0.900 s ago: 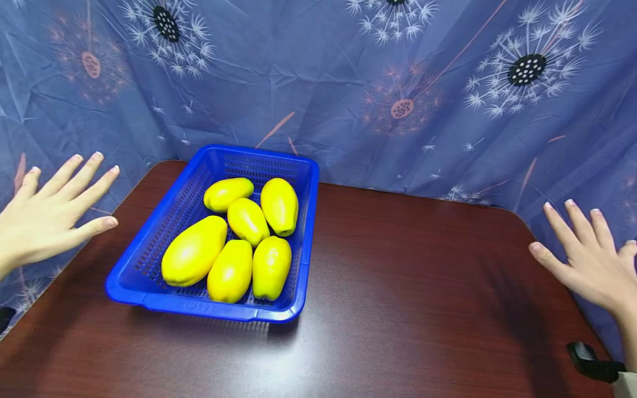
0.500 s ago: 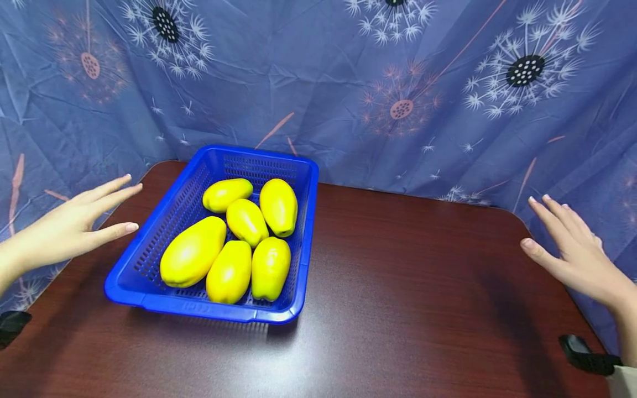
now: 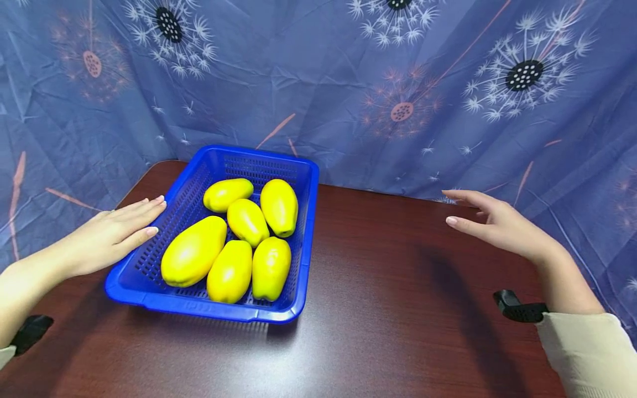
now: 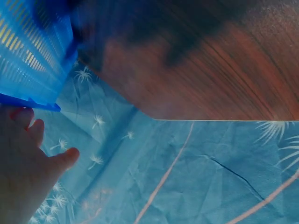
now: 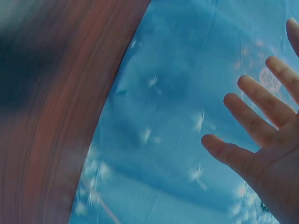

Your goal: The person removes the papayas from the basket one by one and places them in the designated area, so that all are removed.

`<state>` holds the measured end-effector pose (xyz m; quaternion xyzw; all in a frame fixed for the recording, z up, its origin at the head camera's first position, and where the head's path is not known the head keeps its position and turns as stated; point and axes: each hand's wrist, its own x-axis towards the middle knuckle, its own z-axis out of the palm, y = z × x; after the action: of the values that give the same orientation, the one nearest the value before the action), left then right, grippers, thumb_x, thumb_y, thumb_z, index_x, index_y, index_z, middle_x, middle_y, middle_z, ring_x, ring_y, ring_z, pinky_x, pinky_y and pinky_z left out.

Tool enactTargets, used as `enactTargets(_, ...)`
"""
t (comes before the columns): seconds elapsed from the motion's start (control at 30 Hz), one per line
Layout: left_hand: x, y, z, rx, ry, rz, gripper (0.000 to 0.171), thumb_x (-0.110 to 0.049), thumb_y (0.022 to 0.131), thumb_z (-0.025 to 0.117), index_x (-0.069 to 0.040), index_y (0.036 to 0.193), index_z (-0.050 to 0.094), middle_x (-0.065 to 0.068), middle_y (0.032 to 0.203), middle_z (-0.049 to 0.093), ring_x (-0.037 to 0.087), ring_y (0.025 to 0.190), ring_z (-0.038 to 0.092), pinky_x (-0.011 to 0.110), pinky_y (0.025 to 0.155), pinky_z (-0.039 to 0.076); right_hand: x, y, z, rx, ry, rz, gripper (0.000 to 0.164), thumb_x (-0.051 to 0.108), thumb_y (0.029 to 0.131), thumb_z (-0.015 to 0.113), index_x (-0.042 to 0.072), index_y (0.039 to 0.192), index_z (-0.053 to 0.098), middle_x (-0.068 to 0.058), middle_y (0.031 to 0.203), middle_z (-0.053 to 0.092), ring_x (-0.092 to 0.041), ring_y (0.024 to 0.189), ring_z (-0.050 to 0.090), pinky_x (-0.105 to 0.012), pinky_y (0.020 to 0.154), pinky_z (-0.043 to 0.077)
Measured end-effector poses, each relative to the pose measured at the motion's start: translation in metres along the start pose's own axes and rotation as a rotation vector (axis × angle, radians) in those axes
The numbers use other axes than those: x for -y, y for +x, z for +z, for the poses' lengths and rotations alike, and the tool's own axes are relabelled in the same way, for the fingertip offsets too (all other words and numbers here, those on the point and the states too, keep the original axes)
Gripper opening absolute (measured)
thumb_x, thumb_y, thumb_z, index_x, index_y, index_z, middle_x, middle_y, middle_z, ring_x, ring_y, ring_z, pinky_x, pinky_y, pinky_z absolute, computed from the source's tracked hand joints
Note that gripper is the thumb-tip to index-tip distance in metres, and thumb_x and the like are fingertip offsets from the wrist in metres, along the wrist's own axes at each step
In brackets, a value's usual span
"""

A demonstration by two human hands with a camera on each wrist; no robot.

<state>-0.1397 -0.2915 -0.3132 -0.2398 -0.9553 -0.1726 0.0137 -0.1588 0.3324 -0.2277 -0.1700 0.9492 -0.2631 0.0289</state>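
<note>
Looks like the approach/first-contact step at the basket (image 3: 199,310), prob. w/ the L hand (image 3: 111,235) leading: its fingers lie fairly straight & close together, thumb a bit apart, over the basket's L rim, not curled round anything. L wrist view puts fingers right at the rim too, but can't tell if they're pressing or just above. R hand (image 3: 502,221) is up over the R side of the table (image 3: 368,287), well apart from the basket, thumb & fingers spread w/ a wide gap, nothing held. Next move, I'd judge, calls for L fingers to settle on the rim for a steady hold & R hand to come in over to the basket's R side or the fruit. Basket: blue, slotted walls, upright on the L half of the table. Contents: 6 yellow fruit (image 3: 194,251), all inside, none on the rim; biggest at near L, 2 more along the near side, 1 mid, 2 toward the far end, the far-L one greenish at its tip. Most sit touching or v. close, so fingers may have little room betw. them.
</note>
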Motion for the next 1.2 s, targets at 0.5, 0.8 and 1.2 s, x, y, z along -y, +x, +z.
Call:
enactTargets(0.5, -0.014, -0.002, 0.003, 0.096, 0.166, -0.114, 0.071, -0.044, 0.098, 0.039, -0.009, 0.15, 0.007, 0.016, 0.155, 0.011, 0.033, 0.141, 0.006, 0.062, 0.105, -0.007, 0.067, 0.1, 0.042, 0.152, 0.142, -0.106, 0.053, 0.035, 0.091, 0.06, 0.025, 0.14, 0.042, -0.002, 0.141, 0.041, -0.023, 0.13, 0.035, -0.05, 0.099, 0.034)
enactTargets(0.8, -0.017, -0.004, 0.008, 0.041, 0.188, -0.087, 0.069, -0.042, 0.098, 0.04, -0.007, 0.15, 0.012, 0.015, 0.154, 0.014, 0.031, 0.142, 0.008, 0.06, 0.106, -0.008, 0.11, 0.156, 0.074, 0.233, 0.345, -0.053, 0.049, 0.028, 0.092, 0.06, 0.016, 0.137, 0.045, -0.011, 0.134, 0.047, -0.027, 0.119, 0.048, -0.047, 0.093, 0.042)
enactTargets(1.2, -0.017, -0.006, 0.01, 0.039, 0.205, -0.087, 0.069, -0.042, 0.098, 0.04, -0.008, 0.15, 0.011, 0.015, 0.154, 0.013, 0.03, 0.142, 0.006, 0.06, 0.106, -0.009, 0.161, 0.199, 0.124, 0.254, 0.454, 0.204, 0.06, 0.028, 0.088, 0.065, 0.014, 0.14, 0.04, -0.011, 0.135, 0.043, -0.031, 0.121, 0.046, -0.045, 0.094, 0.044)
